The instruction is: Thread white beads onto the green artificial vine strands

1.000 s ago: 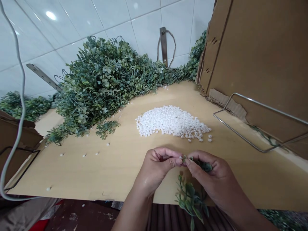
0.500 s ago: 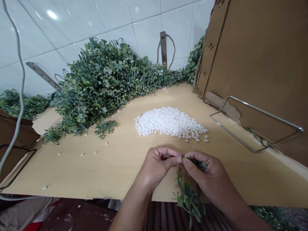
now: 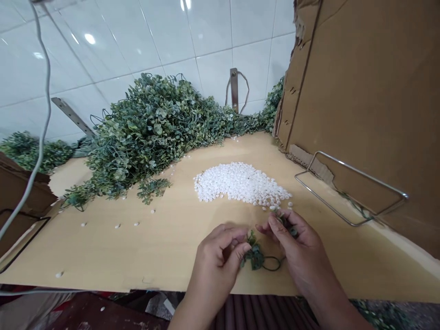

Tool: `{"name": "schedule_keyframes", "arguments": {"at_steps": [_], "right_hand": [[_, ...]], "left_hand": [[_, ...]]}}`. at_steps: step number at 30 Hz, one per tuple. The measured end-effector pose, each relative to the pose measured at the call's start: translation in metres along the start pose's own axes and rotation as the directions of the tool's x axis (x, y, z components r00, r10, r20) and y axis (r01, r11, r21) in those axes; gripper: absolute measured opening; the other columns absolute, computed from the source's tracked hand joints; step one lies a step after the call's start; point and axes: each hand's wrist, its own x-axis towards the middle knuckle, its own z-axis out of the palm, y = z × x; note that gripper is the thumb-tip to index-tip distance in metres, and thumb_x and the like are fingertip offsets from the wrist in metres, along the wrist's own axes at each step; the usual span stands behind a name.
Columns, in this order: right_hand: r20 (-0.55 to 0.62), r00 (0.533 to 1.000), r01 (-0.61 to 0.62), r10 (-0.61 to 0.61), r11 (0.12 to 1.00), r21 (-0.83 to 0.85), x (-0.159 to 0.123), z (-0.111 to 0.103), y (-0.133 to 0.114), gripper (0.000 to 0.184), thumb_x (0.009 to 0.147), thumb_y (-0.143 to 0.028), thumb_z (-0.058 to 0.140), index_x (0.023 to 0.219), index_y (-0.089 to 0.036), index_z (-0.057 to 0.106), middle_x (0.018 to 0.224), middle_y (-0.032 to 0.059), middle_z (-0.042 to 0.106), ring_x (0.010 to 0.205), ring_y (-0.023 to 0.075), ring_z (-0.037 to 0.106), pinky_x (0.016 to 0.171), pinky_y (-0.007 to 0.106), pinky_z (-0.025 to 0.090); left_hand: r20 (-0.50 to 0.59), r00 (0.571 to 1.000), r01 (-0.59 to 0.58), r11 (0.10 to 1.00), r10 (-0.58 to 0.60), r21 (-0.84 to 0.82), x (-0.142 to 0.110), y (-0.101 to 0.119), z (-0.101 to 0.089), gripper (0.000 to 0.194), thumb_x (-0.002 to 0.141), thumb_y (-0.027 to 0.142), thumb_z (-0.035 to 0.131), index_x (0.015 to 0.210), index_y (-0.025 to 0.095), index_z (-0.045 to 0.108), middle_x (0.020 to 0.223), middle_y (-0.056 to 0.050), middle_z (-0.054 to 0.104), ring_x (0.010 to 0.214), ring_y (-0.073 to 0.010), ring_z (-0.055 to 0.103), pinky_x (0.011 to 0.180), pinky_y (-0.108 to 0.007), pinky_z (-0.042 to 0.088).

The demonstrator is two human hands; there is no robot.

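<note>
Since a second ago both hands have come apart and moved forward over the bench point(image 3: 113, 256), and the green sprig that hung below its near edge now lies on the wood between them. From the head camera, the left hand point(image 3: 220, 254) curls with thumb and fingers pinched on the leafy end of the plastic sprig point(image 3: 255, 256), which rests on the bench just beside that hand's fingertips. A thin dark stem loops from the leaves toward the right hand point(image 3: 295, 243), whose fingers are closed narrowly on the other, smaller leafy end; that hand sits at the near edge of the heap of white beads point(image 3: 240, 183), its fingertips touching or almost touching the closest loose beads, though contact cannot be told for sure. Behind the beads, a big pile of green foliage point(image 3: 151, 128) spreads along the tiled wall point(image 3: 137, 32) from the left toward the corner. A few stray beads point(image 3: 117, 226) lie scattered on the wood to the left, well apart from the hands. On the right stands a tall cardboard box point(image 3: 371, 91), with a bent wire frame point(image 3: 347, 188) lying at its foot. A pale cable point(image 3: 41, 137) hangs down at the far left.
</note>
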Motion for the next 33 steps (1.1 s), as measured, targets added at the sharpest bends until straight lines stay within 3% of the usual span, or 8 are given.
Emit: {"name": "schedule_keyframes", "arguments": {"at_steps": [9,13,16,19,23,26,29,33], "right_hand": [[-0.115,0.993,0.039,-0.032,0.998,0.058,0.005,-0.003,0.003,0.042,0.062,-0.053,0.077,0.080,-0.019,0.061,0.075,0.0012,0.060,0.072,0.0175,0.063,0.065,0.024,0.052],[-0.089,0.996,0.020,-0.012,0.996,0.087,0.005,-0.006,0.003,0.038,0.064,-0.049,0.078,0.083,-0.019,0.063,0.080,0.0030,0.061,0.073,0.0174,0.061,0.065,0.025,0.052],[0.002,1.000,-0.024,0.024,0.974,0.226,0.004,-0.015,-0.010,0.032,0.063,-0.045,0.079,0.070,-0.019,0.062,0.066,0.0009,0.056,0.062,0.0150,0.055,0.056,0.023,0.049],[0.243,0.970,-0.065,-0.013,0.948,0.311,0.003,-0.030,-0.028,0.034,0.074,-0.048,0.069,0.060,-0.019,0.059,0.057,-0.0003,0.048,0.054,0.0146,0.051,0.049,0.024,0.047],[0.498,0.862,0.023,-0.092,0.990,0.142,0.004,-0.041,-0.045,0.048,0.084,-0.057,0.054,0.057,-0.018,0.060,0.055,0.0014,0.049,0.051,0.0144,0.050,0.044,0.024,0.042],[0.443,0.896,0.047,0.008,0.992,-0.113,0.003,-0.036,-0.046,0.032,0.082,-0.046,0.061,0.065,-0.018,0.061,0.059,-0.0004,0.053,0.051,0.0115,0.050,0.049,0.022,0.043],[0.428,0.902,0.214,-0.051,0.915,-0.342,0.000,-0.028,-0.041,0.012,0.077,-0.031,0.063,0.080,-0.019,0.063,0.067,-0.0008,0.055,0.055,0.0119,0.051,0.050,0.021,0.044],[0.514,0.842,0.439,-0.162,0.759,-0.480,-0.001,-0.020,-0.031,0.019,0.075,-0.024,0.058,0.093,-0.019,0.062,0.075,0.0014,0.056,0.057,0.0130,0.050,0.051,0.023,0.043]], "left_hand": [[0.143,0.979,-0.172,0.970,0.148,0.173,0.001,-0.003,-0.006,0.034,0.068,0.023,0.075,0.101,0.023,0.069,0.094,-0.008,0.068,0.088,-0.0215,0.062,0.078,-0.032,0.048],[0.133,0.985,-0.140,0.965,0.112,0.221,0.004,-0.008,-0.002,0.022,0.075,0.014,0.064,0.094,0.023,0.069,0.092,-0.007,0.068,0.085,-0.0202,0.062,0.076,-0.032,0.048],[0.095,0.993,-0.088,0.981,0.072,0.174,0.011,-0.011,-0.003,0.016,0.077,0.014,0.058,0.088,0.021,0.068,0.091,-0.008,0.067,0.085,-0.0195,0.062,0.077,-0.031,0.049],[0.060,0.998,-0.039,0.993,0.033,0.112,0.018,-0.012,-0.006,0.016,0.077,0.014,0.058,0.087,0.020,0.068,0.090,-0.007,0.068,0.086,-0.0191,0.062,0.078,-0.031,0.048],[0.065,0.997,0.044,0.997,-0.049,0.070,0.024,-0.009,-0.006,0.021,0.075,0.015,0.059,0.092,0.020,0.070,0.086,-0.006,0.068,0.078,-0.0178,0.061,0.071,-0.029,0.047],[0.067,0.994,0.077,0.995,-0.082,0.065,0.026,-0.005,-0.004,0.020,0.075,0.015,0.058,0.090,0.019,0.072,0.080,-0.005,0.067,0.075,-0.0173,0.059,0.070,-0.028,0.045],[0.066,0.990,0.123,0.992,-0.122,-0.004,0.028,-0.002,-0.003,0.015,0.075,0.017,0.059,0.083,0.018,0.072,0.076,-0.005,0.065,0.073,-0.0165,0.058,0.068,-0.028,0.044],[0.040,0.984,0.180,0.972,-0.176,-0.154,0.027,-0.001,-0.002,0.010,0.072,0.019,0.064,0.078,0.016,0.071,0.075,-0.004,0.064,0.070,-0.0148,0.055,0.066,-0.026,0.043]]}}
